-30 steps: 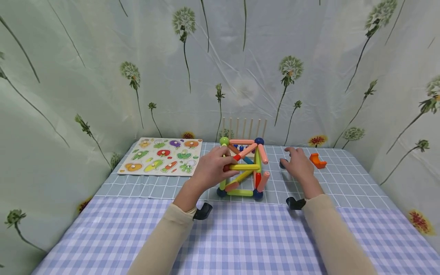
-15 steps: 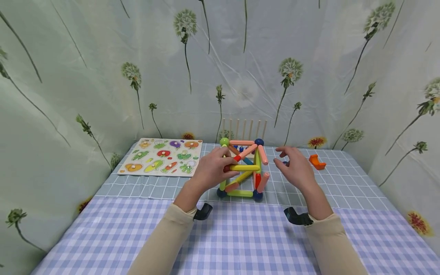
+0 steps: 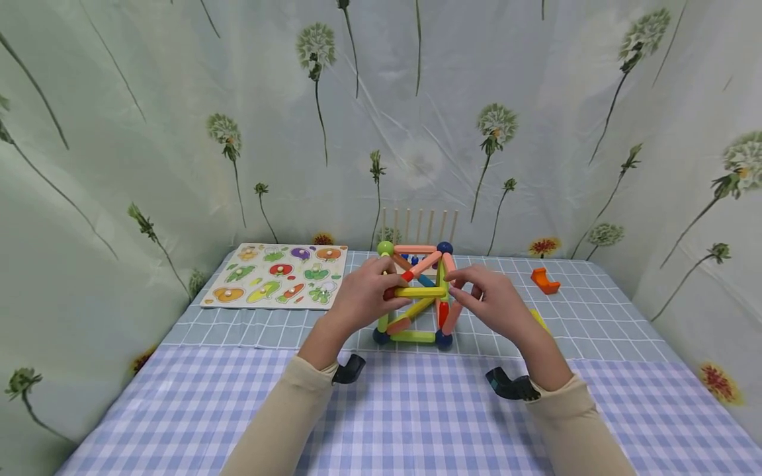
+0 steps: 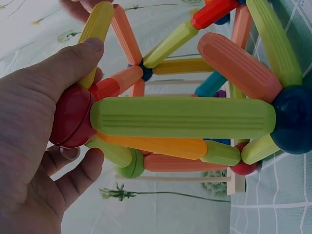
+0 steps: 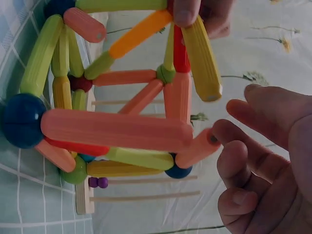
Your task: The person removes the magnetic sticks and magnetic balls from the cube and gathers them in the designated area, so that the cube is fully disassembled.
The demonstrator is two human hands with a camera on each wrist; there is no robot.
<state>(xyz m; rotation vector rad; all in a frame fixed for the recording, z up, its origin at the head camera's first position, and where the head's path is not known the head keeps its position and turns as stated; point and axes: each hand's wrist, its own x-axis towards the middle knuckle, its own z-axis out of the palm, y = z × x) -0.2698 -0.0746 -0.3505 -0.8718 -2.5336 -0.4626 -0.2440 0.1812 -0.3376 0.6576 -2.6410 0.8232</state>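
1. Green, salmon and yellow sticks [image 4: 183, 117] joined by coloured balls [image 4: 295, 119]; boxy frame [image 3: 423, 291], standing on counter [image 3: 589, 317].
2. Left hand [image 3: 366, 291]: clamped round red ball [image 4: 73, 119].
3. Right hand [image 3: 497, 303]: fingers apart, just beside frame; contact unclear.

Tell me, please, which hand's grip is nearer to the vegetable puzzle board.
Left. The left grip sits just right of the puzzle board, holding a corner of the stick structure; the right grip is farther off, at the structure's right side.
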